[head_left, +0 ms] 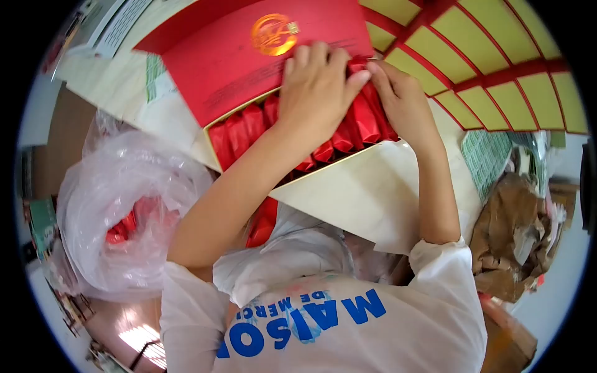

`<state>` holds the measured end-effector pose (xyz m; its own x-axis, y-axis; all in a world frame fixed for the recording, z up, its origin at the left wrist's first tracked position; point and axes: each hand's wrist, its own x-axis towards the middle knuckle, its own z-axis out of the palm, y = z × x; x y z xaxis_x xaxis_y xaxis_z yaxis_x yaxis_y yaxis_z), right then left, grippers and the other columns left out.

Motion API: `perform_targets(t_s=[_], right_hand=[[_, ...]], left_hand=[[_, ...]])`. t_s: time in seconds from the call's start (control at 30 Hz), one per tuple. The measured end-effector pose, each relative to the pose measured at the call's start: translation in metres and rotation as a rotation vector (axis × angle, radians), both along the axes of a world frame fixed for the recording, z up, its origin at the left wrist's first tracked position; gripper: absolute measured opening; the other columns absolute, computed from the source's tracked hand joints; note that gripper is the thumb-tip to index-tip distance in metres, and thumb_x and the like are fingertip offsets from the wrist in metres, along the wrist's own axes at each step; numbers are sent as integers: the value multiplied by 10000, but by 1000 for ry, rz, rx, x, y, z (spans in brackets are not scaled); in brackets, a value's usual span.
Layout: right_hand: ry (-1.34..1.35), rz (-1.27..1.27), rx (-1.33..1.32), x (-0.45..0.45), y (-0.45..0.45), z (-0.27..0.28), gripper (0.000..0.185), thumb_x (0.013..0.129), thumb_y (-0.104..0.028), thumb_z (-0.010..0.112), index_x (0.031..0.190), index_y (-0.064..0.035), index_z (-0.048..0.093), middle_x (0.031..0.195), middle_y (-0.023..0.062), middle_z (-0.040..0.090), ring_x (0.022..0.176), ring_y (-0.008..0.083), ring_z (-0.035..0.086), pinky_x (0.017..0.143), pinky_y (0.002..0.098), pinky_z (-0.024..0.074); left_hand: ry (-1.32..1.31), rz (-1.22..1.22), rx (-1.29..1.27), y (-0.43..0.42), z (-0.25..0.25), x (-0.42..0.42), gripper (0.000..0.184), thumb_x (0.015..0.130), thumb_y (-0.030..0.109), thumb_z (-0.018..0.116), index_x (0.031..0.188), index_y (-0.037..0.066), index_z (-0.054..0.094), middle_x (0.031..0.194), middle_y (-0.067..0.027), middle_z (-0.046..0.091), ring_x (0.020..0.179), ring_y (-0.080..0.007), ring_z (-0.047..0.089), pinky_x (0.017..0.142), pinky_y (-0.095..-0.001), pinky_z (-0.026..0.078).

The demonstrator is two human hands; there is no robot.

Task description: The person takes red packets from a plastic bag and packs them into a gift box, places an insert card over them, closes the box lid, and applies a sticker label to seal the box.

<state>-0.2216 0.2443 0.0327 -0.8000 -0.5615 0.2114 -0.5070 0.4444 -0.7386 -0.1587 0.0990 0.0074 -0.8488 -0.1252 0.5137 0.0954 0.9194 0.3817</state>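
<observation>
A red box with gold-coloured edges lies with its lid raised, a gold emblem on the lid's inside. Shiny red foil packets stand side by side in a row within it. My left hand rests over the middle of the row, fingers stretched toward the lid and thumb apart, against the packets. At the right end, my right hand closes its thumb and fingers around a red foil packet. Its fingertips nearly meet my left thumb. My palms hide part of the row.
On the left stands a clear plastic bag with red packets inside. Stacked red-and-yellow boxes fill the upper right. Another red packet lies by my lap below the pale table. Crumpled brown material sits at the right.
</observation>
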Motion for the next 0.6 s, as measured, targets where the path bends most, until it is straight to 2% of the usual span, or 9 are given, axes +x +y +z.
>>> perform_targets(t_s=[0.03, 0.1, 0.17, 0.23, 0.33, 0.4, 0.43, 0.5, 0.6], right_hand=[[-4, 41, 3, 5, -2, -3, 253, 940, -185, 530, 1102, -7, 608, 777, 242, 628, 742, 376, 609, 679, 416, 483], [243, -126, 461, 17, -13, -14, 299, 968, -147, 459, 1241, -24, 479, 808, 270, 612, 775, 338, 640, 638, 446, 483], [257, -96, 542, 13, -14, -28, 349, 968, -144, 417, 1304, -56, 387, 899, 294, 623, 818, 402, 635, 605, 493, 476], [198, -66, 505, 2, 3, -31, 409, 993, -265, 370, 1331, -34, 373, 1071, 269, 624, 934, 423, 618, 738, 490, 490], [386, -217, 512, 4, -2, -25, 429, 962, -222, 452, 1353, -49, 418, 1231, 212, 580, 1029, 386, 604, 826, 442, 488], [735, -280, 405, -12, 7, -38, 338, 936, -186, 517, 1257, -82, 519, 1153, 164, 626, 985, 372, 617, 791, 432, 500], [521, -343, 384, 31, -23, 2, 236, 929, -126, 547, 1139, -21, 577, 1144, 190, 626, 966, 326, 634, 784, 385, 500], [466, -161, 28, 50, -32, 6, 162, 951, -107, 528, 1045, 5, 598, 1041, 166, 647, 880, 265, 637, 756, 349, 498], [626, 276, -47, 115, -74, 17, 129, 930, -65, 538, 1013, 3, 609, 868, 134, 640, 756, 235, 618, 702, 327, 500]], left_hand=[[-33, 38, -25, 4, 1, 0, 335, 896, 360, 564, 1071, 74, 579, 1026, -137, 528, 953, -313, 503, 804, -434, 399], [13, 10, -65, 6, -3, 3, 258, 863, 285, 578, 1031, 90, 598, 970, -123, 537, 921, -291, 514, 769, -428, 404], [89, 80, -12, 10, -1, 8, 169, 840, 182, 513, 925, 101, 635, 884, -94, 566, 918, -267, 523, 764, -406, 405], [134, 115, -31, 24, -6, 1, 165, 813, 189, 508, 857, 132, 657, 906, -81, 582, 928, -246, 525, 797, -400, 399], [222, 191, 0, 31, -23, -4, 255, 842, 246, 577, 1009, 56, 607, 1056, -113, 547, 984, -286, 511, 837, -435, 396], [287, 106, 187, 12, -12, 22, 320, 843, 264, 627, 1060, 36, 574, 1110, -128, 521, 1026, -304, 505, 865, -456, 400], [223, 13, 288, 1, -1, 49, 335, 840, 261, 647, 1076, 37, 564, 1130, -132, 511, 1049, -308, 503, 878, -460, 403], [267, -207, 545, -40, 22, 131, 265, 846, 197, 632, 1073, 77, 572, 1141, -121, 514, 1060, -288, 512, 879, -423, 418], [378, 27, 549, -70, -9, 211, 198, 845, 113, 610, 1039, 79, 590, 1046, -103, 552, 975, -271, 557, 831, -394, 445]])
